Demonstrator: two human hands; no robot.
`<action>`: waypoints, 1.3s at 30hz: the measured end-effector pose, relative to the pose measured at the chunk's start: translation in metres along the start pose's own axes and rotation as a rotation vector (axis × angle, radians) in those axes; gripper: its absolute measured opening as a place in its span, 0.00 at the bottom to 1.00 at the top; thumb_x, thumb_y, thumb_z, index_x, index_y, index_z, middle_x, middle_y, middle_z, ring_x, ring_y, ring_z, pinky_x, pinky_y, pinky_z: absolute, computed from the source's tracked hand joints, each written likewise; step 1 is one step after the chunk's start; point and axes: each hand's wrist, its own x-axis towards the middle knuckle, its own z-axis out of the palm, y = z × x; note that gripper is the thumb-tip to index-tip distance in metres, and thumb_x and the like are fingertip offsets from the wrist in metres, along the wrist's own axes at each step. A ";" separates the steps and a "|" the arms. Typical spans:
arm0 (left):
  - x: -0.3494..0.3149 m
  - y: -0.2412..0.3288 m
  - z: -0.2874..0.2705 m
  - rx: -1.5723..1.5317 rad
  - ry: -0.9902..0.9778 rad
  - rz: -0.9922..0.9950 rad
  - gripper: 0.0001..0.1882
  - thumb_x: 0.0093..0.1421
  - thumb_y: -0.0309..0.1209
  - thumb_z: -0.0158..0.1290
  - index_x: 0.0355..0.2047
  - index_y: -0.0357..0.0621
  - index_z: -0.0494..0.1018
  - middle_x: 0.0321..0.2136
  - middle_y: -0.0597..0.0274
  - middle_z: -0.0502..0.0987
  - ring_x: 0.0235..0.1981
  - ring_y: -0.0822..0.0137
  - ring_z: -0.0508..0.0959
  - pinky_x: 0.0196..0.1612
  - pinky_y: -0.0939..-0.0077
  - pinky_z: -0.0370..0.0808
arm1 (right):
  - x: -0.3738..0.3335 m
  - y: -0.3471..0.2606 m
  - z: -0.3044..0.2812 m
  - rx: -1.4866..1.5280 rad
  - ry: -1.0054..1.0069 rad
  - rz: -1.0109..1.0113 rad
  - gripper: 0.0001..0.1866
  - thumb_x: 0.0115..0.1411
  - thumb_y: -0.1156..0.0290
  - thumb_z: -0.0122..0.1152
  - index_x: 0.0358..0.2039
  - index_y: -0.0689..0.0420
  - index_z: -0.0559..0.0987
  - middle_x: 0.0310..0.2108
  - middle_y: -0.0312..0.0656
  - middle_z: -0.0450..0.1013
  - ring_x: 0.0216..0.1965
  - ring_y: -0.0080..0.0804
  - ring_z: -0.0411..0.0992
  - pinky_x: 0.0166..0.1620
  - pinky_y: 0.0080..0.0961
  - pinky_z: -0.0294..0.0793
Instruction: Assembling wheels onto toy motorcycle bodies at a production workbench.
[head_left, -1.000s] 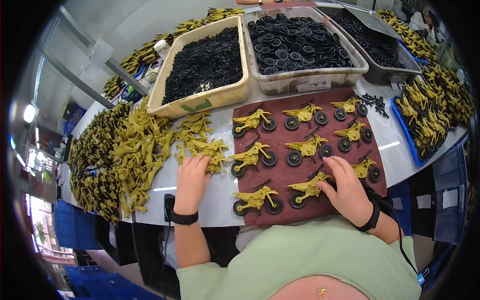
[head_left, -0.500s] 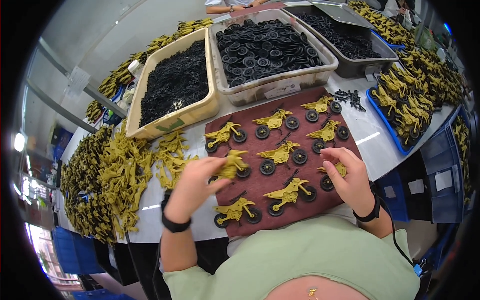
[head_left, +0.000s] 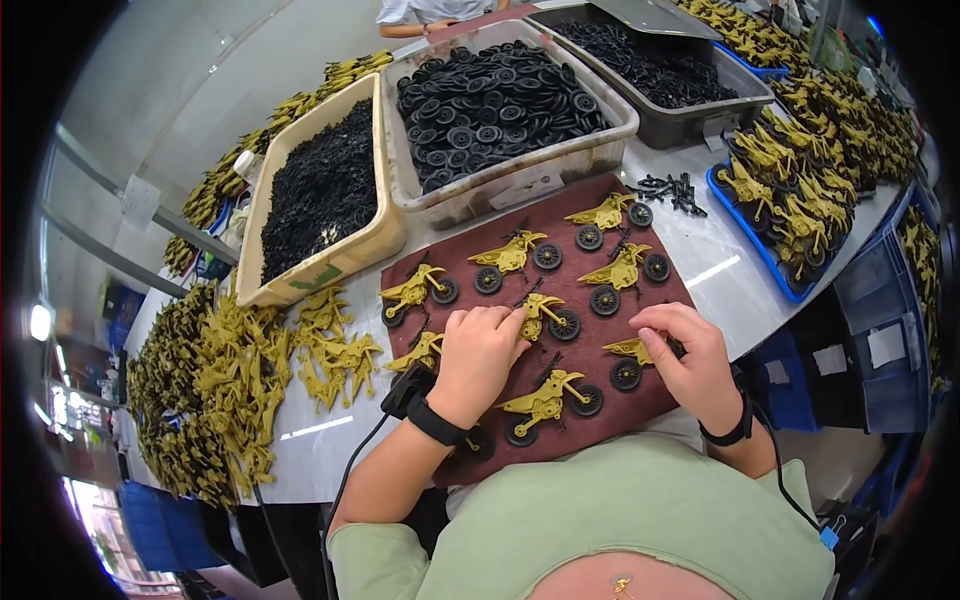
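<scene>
Operator: State the position of the toy motorcycle (head_left: 543, 318).
Technician: It lies at the centre of a maroon cloth (head_left: 645, 402) spread on the desk (head_left: 310, 455). The left hand (head_left: 480, 358) is placed against its rear end.

Operator: State its appearance.
Technician: The body is bright yellow plastic, with an angular pointed nose and a slanted yellow fork leading to a black spoked front wheel (head_left: 565, 324). A thin black part lies beside the body. The left hand covers the rear section.

Operator: State the condition of the fingers.
Technician: Left hand: fingertips lowered and bunched at the motorcycle. The back of the hand blocks the view, so I cannot tell whether they clamp anything. Right hand (head_left: 692, 360): fingers curved, thumb and forefinger apart, over the neighbouring motorcycle (head_left: 630, 350) at the right of the cloth.

Operator: List the containers.
Technician: The cream tub (head_left: 375, 250) holds a mass of small black parts. The translucent tub (head_left: 585, 152), just beside it, is piled with black wheels (head_left: 490, 110). The dark grey tub (head_left: 690, 128) holds further black parts. The blue tray (head_left: 765, 268), right of the cloth, carries yellow motorcycles fitted with black wheels.

Operator: Identify the uncontained stock.
Technician: Yellow bodies (head_left: 335, 350) lie left of the cloth, next to a larger yellow heap (head_left: 240, 380). A cluster of black pieces (head_left: 672, 192) lies between the cloth and the tray.
</scene>
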 end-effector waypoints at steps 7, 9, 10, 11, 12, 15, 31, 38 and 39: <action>0.002 -0.003 0.008 -0.002 0.029 0.006 0.22 0.45 0.31 0.64 0.43 0.44 0.75 0.38 0.63 0.78 0.39 0.63 0.76 0.45 0.67 0.67 | 0.003 0.004 0.004 0.025 -0.037 -0.031 0.05 0.57 0.78 0.58 0.35 0.63 0.78 0.35 0.46 0.76 0.38 0.41 0.75 0.42 0.30 0.74; 0.003 -0.004 0.011 -0.022 0.024 0.064 0.22 0.45 0.30 0.63 0.43 0.43 0.75 0.37 0.62 0.78 0.39 0.63 0.76 0.44 0.67 0.67 | 0.004 0.005 0.005 0.027 -0.037 -0.037 0.05 0.57 0.78 0.58 0.35 0.63 0.78 0.35 0.46 0.76 0.38 0.41 0.75 0.42 0.30 0.74; 0.003 -0.004 0.011 -0.022 0.023 0.062 0.22 0.45 0.30 0.63 0.43 0.43 0.75 0.37 0.62 0.78 0.39 0.63 0.76 0.44 0.67 0.67 | 0.004 0.005 0.005 0.023 -0.038 -0.040 0.05 0.57 0.78 0.58 0.35 0.63 0.78 0.35 0.46 0.76 0.38 0.41 0.75 0.42 0.30 0.74; 0.003 -0.004 0.010 -0.020 0.013 0.055 0.22 0.45 0.30 0.63 0.43 0.42 0.75 0.37 0.62 0.78 0.38 0.63 0.76 0.44 0.67 0.67 | 0.005 0.006 0.006 0.018 -0.038 -0.043 0.05 0.57 0.78 0.58 0.35 0.63 0.78 0.35 0.46 0.76 0.38 0.41 0.75 0.42 0.30 0.74; 0.003 -0.004 0.010 -0.019 0.001 0.049 0.21 0.45 0.29 0.63 0.42 0.42 0.76 0.36 0.62 0.77 0.38 0.63 0.76 0.44 0.68 0.67 | 0.005 0.006 0.007 0.019 -0.039 -0.042 0.05 0.57 0.78 0.58 0.35 0.63 0.78 0.35 0.46 0.76 0.38 0.41 0.75 0.42 0.30 0.74; 0.006 -0.009 0.012 -0.001 -0.072 0.082 0.20 0.45 0.29 0.63 0.41 0.40 0.76 0.36 0.62 0.77 0.37 0.64 0.76 0.43 0.69 0.68 | 0.007 0.007 0.010 0.031 -0.035 -0.055 0.06 0.57 0.79 0.57 0.35 0.63 0.78 0.35 0.47 0.76 0.38 0.42 0.75 0.42 0.30 0.74; -0.001 0.024 -0.055 -0.820 -0.245 0.008 0.19 0.52 0.26 0.56 0.46 0.38 0.74 0.35 0.53 0.79 0.31 0.57 0.78 0.37 0.70 0.75 | 0.014 0.004 0.039 0.495 -0.314 0.135 0.18 0.51 0.77 0.66 0.44 0.60 0.76 0.42 0.41 0.73 0.42 0.32 0.74 0.42 0.25 0.76; -0.021 0.048 -0.056 -0.431 0.200 0.108 0.16 0.50 0.29 0.63 0.39 0.38 0.75 0.31 0.61 0.80 0.28 0.65 0.78 0.34 0.70 0.68 | 0.000 -0.005 0.045 0.533 -0.192 -0.068 0.14 0.55 0.86 0.58 0.43 0.64 0.74 0.39 0.42 0.71 0.40 0.28 0.75 0.40 0.22 0.78; -0.023 0.050 -0.056 -0.433 0.204 0.103 0.16 0.50 0.29 0.63 0.39 0.38 0.75 0.31 0.61 0.80 0.28 0.65 0.78 0.34 0.70 0.68 | -0.001 -0.004 0.046 0.521 -0.191 -0.100 0.14 0.55 0.87 0.57 0.43 0.65 0.73 0.39 0.42 0.71 0.40 0.27 0.75 0.40 0.21 0.78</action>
